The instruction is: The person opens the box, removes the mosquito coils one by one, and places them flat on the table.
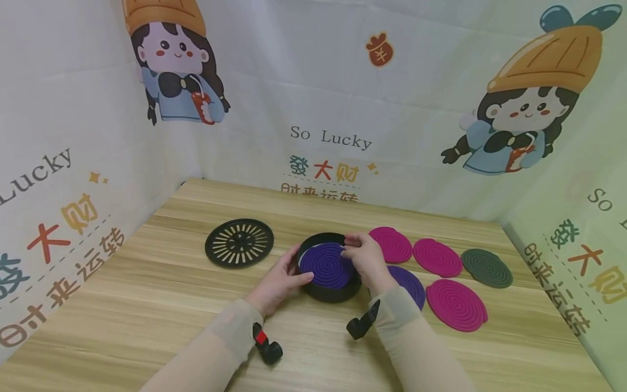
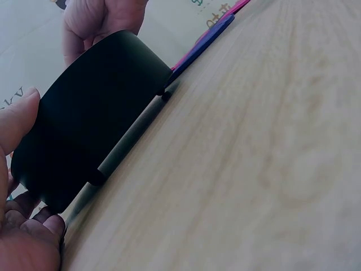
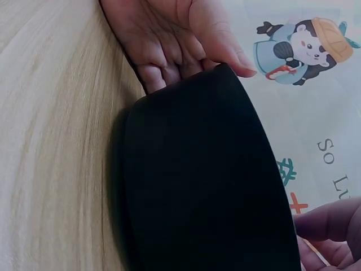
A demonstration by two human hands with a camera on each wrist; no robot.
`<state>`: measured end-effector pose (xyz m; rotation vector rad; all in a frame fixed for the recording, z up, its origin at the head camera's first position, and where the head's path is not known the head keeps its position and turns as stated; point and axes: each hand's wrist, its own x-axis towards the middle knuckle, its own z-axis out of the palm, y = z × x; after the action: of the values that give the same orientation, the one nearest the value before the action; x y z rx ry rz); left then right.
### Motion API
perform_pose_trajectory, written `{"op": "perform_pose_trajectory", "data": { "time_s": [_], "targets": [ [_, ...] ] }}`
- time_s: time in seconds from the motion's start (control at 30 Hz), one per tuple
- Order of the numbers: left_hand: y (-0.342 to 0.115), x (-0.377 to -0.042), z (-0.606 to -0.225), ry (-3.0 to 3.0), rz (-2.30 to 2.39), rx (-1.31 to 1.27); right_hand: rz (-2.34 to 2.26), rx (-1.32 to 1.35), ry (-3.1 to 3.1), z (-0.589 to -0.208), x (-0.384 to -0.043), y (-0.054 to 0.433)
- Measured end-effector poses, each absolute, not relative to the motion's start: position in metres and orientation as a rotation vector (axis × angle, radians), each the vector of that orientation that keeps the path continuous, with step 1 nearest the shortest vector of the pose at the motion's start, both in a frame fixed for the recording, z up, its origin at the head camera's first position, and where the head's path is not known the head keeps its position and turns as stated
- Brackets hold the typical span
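A round black box (image 1: 329,296) with short feet stands on the table, and a purple mosquito coil (image 1: 325,265) lies within its rim. My left hand (image 1: 279,280) grips the box's left side, thumb over the front rim and the other fingers round the wall. At the far right rim, my right hand (image 1: 368,261) pinches the coil's edge between thumb and fingers; the exact contact is partly hidden. The left wrist view shows the box's dark side wall (image 2: 96,107). In the right wrist view, the right fingertips (image 3: 327,226) reach over the rim.
A black slotted lid (image 1: 239,243) lies left of the box. To the right lie another purple coil (image 1: 409,286), partly behind the right hand, pink coils (image 1: 437,257), and a green coil (image 1: 487,268). Printed cloth walls (image 1: 254,81) surround the wooden table (image 1: 147,305).
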<state>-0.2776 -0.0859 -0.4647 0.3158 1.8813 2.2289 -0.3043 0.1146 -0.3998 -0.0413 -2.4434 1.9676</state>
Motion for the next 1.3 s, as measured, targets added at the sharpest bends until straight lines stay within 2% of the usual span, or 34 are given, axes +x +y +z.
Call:
{"op": "perform_pose_trajectory", "data": {
  "time_s": [0.6,0.97,1.3],
  "targets": [
    [-0.087,-0.277,-0.464,1.895,2.209,0.325,2.035,-0.081,-2.475,-0.400,-0.305,0.120],
    [-0.086,-0.277,-0.464,1.884,2.218,0.315,2.237,-0.087,-2.446,-0.394,-0.304,0.125],
    [-0.086,-0.276,-0.464,1.895,2.219,0.303,2.146,-0.088,-2.545,-0.397,-0.304,0.126]
  ]
}}
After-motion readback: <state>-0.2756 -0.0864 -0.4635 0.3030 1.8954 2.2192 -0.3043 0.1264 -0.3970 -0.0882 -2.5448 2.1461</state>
